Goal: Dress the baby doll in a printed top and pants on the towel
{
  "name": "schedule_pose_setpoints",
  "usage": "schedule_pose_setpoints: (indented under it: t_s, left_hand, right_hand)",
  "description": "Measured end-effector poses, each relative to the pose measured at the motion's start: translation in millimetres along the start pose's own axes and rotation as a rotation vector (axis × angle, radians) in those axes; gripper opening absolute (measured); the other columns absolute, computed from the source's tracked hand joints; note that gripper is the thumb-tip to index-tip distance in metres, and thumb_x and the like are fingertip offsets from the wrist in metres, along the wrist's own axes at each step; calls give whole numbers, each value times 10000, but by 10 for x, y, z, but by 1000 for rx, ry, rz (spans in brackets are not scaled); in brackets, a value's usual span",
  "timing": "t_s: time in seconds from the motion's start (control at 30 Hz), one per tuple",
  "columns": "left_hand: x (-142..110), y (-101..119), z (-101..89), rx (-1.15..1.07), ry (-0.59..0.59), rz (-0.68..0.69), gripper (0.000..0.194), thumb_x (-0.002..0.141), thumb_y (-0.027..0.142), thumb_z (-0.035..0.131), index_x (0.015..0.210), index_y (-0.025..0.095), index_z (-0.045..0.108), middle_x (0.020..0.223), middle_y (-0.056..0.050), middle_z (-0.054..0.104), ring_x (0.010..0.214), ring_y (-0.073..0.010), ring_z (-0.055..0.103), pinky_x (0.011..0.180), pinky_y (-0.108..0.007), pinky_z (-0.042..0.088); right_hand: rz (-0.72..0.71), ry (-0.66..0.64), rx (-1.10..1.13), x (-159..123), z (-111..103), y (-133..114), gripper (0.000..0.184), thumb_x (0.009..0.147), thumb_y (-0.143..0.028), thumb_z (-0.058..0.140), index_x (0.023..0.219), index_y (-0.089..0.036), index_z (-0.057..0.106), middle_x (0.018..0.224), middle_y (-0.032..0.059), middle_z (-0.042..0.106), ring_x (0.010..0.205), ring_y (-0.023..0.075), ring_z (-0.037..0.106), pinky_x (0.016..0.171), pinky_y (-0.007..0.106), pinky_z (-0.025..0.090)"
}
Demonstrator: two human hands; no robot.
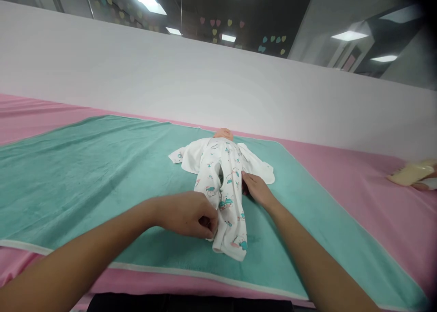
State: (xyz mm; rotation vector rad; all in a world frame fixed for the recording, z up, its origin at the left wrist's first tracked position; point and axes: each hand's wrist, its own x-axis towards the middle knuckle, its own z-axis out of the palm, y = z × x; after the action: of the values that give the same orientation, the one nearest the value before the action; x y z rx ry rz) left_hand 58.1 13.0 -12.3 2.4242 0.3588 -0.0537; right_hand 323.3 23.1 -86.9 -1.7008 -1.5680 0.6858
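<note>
A baby doll [223,133] lies on its back with its head pointing away from me. White printed baby pants [225,203] lie over its front, with the legs stretched toward me and a dark gap between them. Under them a white baby shirt [196,153] is spread out to both sides. My left hand [191,214] is closed at the lower end of the left pant leg, its fingertips partly hidden. Along the right edge of the pants, at thigh height, my right hand [257,188] pinches the cloth, thumb on top and the other fingers mostly out of sight.
A teal blanket [85,166] with a white border lies under the doll, over a pink cloth [321,162]. Behind stands a low white wall [170,75] with glass above it. At the far right edge is a pale yellow object [411,172], partly cut off.
</note>
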Motion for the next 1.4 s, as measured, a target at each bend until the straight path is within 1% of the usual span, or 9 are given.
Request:
schedule_pose_setpoints:
  t_s: [0.2,0.3,0.5,0.83,1.03,1.1,1.2,1.3,1.4]
  left_hand:
    - [-5,33,-20,42,-15,-31,45,731,201,635,775,194,634,721,40,612,626,-98,524,558,-203,349]
    - [-26,55,-39,132,3,-102,183,633,231,711,789,199,621,729,42,607,618,-115,511,518,-213,311]
    - [-42,73,-25,179,-43,-72,75,655,112,589,626,180,592,614,41,557,551,-99,476,511,-224,314]
    - [-217,65,-176,-159,-235,-82,59,633,158,689,656,178,638,554,46,530,521,-98,489,479,-196,370]
    - [-213,-80,-233,-402,-483,-11,74,724,267,665,730,193,675,625,-1,614,539,-125,535,488,-224,424]
    - [-178,-171,-245,-528,-326,1,119,741,301,659,749,182,657,647,-9,616,547,-125,543,506,-231,439]
    - [-59,-340,-213,-623,288,-21,184,819,339,569,777,162,599,726,-25,615,647,-135,569,584,-243,462]
    - [110,-540,-109,-485,815,-123,255,866,369,491,1021,183,572,1170,-78,562,1004,-193,556,806,-304,478]
    - [261,-703,38,-263,852,-214,509,883,436,456,1342,229,382,1505,-71,178,1346,-245,248,1057,-379,322]
  right_hand:
    - [1,4,-1,3,-2,10,544,860,-620,294,588,-195,498,582,16,584,559,164,532,617,290,390]
    - [7,1,9,14,6,23,545,858,-624,294,598,-194,505,604,19,592,549,160,530,613,291,394]
    - [-3,5,-10,16,4,38,556,859,-626,289,595,-193,517,592,22,594,558,163,532,617,288,393]
    - [-11,-12,14,38,3,51,552,860,-625,295,598,-195,520,605,23,599,557,163,537,605,286,399]
    - [-12,-16,6,36,-2,39,545,860,-623,295,598,-197,513,610,23,595,546,159,536,596,286,399]
    - [-15,-20,14,42,4,53,540,861,-619,296,600,-198,511,611,20,592,540,156,532,593,287,398]
    - [-14,2,23,61,26,82,511,857,-608,315,638,-195,521,649,19,601,565,159,539,604,294,408]
    - [-21,146,36,78,52,88,424,838,-580,394,853,-199,578,846,45,639,738,190,582,690,319,441]
    - [-120,321,94,43,58,13,485,826,-540,467,1197,-229,481,1244,94,520,1079,224,523,853,358,447]
